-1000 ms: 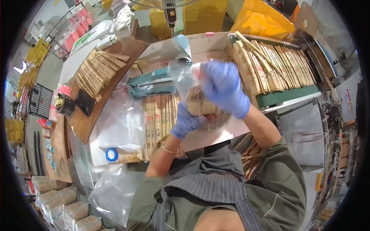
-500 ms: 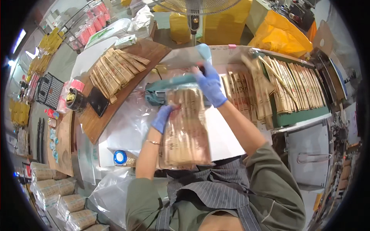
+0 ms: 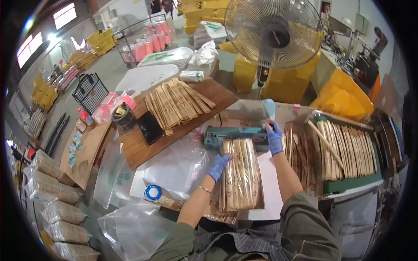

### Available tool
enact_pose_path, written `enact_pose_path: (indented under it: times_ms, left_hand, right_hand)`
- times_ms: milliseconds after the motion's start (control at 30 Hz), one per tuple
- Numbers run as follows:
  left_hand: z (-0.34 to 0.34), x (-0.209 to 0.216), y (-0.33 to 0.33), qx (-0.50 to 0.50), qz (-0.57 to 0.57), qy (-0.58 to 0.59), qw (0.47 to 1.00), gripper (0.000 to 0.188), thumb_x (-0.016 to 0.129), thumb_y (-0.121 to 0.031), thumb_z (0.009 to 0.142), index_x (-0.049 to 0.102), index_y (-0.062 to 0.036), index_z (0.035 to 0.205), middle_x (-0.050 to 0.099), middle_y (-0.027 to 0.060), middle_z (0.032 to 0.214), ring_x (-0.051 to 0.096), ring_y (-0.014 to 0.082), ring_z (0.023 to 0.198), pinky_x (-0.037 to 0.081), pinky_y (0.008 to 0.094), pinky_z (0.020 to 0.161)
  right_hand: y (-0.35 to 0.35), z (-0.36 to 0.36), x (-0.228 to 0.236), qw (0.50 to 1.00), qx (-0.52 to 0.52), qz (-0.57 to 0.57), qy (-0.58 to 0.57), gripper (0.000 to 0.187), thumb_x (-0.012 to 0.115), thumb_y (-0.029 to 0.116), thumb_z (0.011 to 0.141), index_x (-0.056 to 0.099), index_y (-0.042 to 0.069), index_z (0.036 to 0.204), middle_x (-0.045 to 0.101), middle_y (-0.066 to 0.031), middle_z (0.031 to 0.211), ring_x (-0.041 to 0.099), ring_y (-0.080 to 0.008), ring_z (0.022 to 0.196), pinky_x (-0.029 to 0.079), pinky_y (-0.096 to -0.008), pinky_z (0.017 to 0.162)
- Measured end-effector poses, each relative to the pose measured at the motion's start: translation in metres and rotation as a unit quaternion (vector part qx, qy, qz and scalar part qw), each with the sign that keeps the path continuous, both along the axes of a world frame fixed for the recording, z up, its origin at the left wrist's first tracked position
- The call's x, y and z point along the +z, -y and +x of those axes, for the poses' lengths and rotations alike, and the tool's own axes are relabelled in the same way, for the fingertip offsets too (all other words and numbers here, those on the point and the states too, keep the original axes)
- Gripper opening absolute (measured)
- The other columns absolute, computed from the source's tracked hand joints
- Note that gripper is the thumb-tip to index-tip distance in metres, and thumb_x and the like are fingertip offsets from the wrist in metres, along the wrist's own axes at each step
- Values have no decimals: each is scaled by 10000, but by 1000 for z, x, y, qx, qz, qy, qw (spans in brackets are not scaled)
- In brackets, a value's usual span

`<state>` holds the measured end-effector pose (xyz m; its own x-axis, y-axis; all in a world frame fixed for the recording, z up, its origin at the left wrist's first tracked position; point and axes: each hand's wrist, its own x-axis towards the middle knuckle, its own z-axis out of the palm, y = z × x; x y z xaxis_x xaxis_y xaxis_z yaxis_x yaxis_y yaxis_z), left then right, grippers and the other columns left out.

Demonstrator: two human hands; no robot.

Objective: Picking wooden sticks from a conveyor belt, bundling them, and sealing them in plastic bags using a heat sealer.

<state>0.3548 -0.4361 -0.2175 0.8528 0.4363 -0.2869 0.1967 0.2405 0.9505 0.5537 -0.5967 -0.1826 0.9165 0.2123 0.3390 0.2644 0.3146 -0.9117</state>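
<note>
A clear plastic bag of long paper-wrapped packets (image 3: pixel 241 182) lies in front of me, its top end against a teal bag sealer (image 3: pixel 233 135). My left hand (image 3: pixel 220 166), in a blue glove, grips the bag's upper left side, its thumb on the packets. My right hand (image 3: pixel 274 138), also gloved, is closed on the right end of the sealer's arm, which is down. A pale blue oval piece (image 3: pixel 269 108) rises just behind that hand. Part of another packet bundle (image 3: pixel 222 216) shows beneath the bag.
More packets stand in a green-lined box (image 3: pixel 348 185) at right, and others fan out on a wooden board (image 3: pixel 187 141) at left, beside a black phone (image 3: pixel 149 128). A blue-lidded jar (image 3: pixel 153 192) sits at near left. Filled bags (image 3: pixel 65 213) pile at lower left. A fan (image 3: pixel 274 37) stands behind.
The view has tilted up. My right hand has come down with the sealer's arm, and the bag's top now meets the sealer. My left hand still holds the bag.
</note>
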Motion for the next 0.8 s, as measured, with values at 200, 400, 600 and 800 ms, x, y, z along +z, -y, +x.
enact_pose_path:
  times_ms: [200,400,600,800]
  left_hand:
    - [-16,-4,-27,-3,-7,36,999,451,760,-294,631,610,-4,942,623,61,827,582,146,697,474,281,594]
    - [-102,84,-13,-9,-262,208,942,449,637,-245,723,533,15,1074,609,90,912,604,174,720,519,310,651]
    - [-135,63,71,-56,-19,131,990,472,656,-265,741,511,-15,1114,595,43,922,568,131,792,480,240,721]
    - [-234,-28,194,-81,174,-48,980,1154,757,-563,495,195,-11,1338,295,241,1307,305,365,1226,289,391,1003]
  right_hand:
    - [-3,-61,2,920,-191,-343,16,621,624,324,772,409,-52,1217,481,-210,1180,443,-308,1088,329,-374,944]
    - [23,-226,-105,959,76,-226,-152,864,641,374,719,170,-10,1332,362,-260,1223,330,-383,1155,264,-412,988]
    - [125,-274,-79,876,241,59,-413,353,527,153,858,418,71,1183,536,-54,1053,544,-168,906,498,-321,765]
    - [219,-319,-82,910,195,-47,-362,523,545,229,825,357,16,1263,509,-104,1126,510,-235,998,445,-348,845]
